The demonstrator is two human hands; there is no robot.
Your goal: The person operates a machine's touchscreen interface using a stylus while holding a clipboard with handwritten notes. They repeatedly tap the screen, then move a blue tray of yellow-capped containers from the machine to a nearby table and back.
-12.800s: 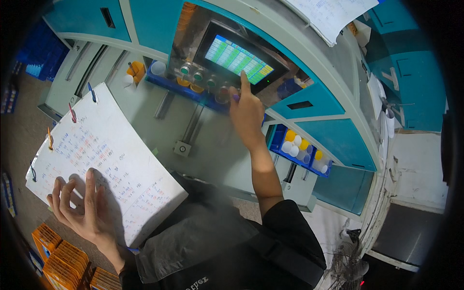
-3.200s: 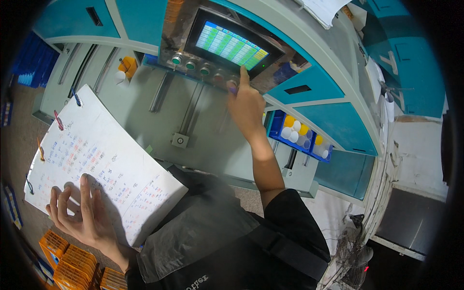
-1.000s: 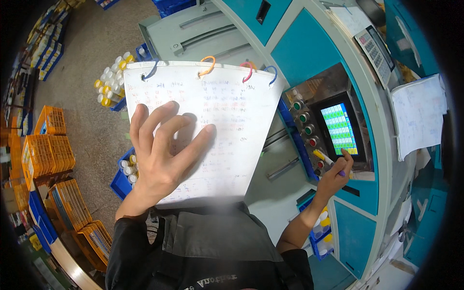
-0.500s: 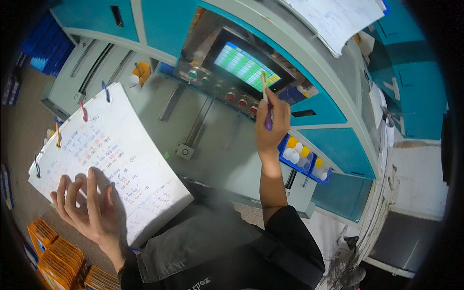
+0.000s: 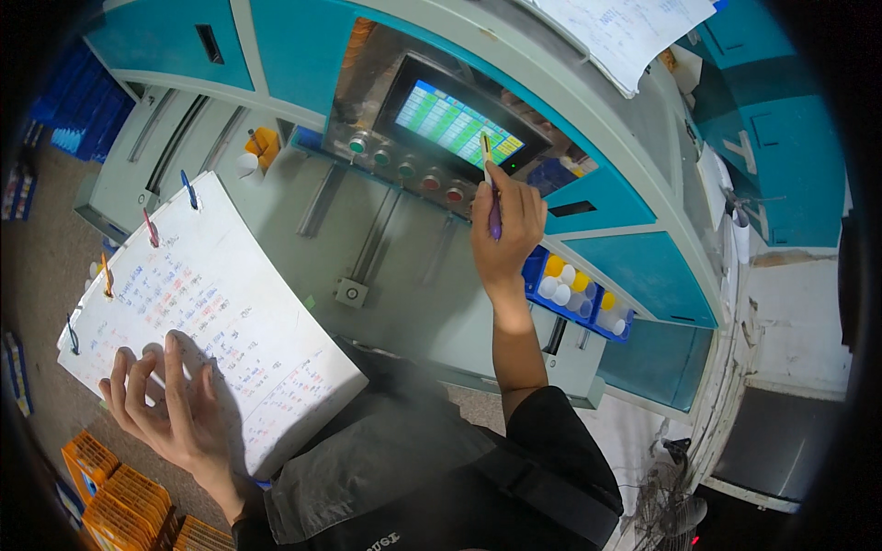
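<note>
My left hand point(image 5: 170, 409) lies with its fingers spread on a thick stack of handwritten white sheets point(image 5: 266, 317), bound by coloured rings along its far-left edge. The pages carry blue, red and black writing and rest tilted at my left. In my right hand point(image 5: 511, 230) is a slim pen point(image 5: 495, 220) with a purple barrel and a pale end. Its far end points at the lower right part of a lit touch screen point(image 5: 439, 115) showing a green, white and yellow grid; I cannot tell if it touches the glass.
Green and red push buttons point(image 5: 406, 170) line the panel below the screen. Blue bins point(image 5: 588, 310) of yellow and white caps sit right of my right forearm. Orange crates point(image 5: 124, 500) stand at lower left, a fan point(image 5: 666, 500) at lower right. Papers point(image 5: 620, 32) lie atop the teal machine.
My right hand and the pen have shifted slightly left and down across the screen. The left hand stays on the sheets. The whole view has moved a little.
</note>
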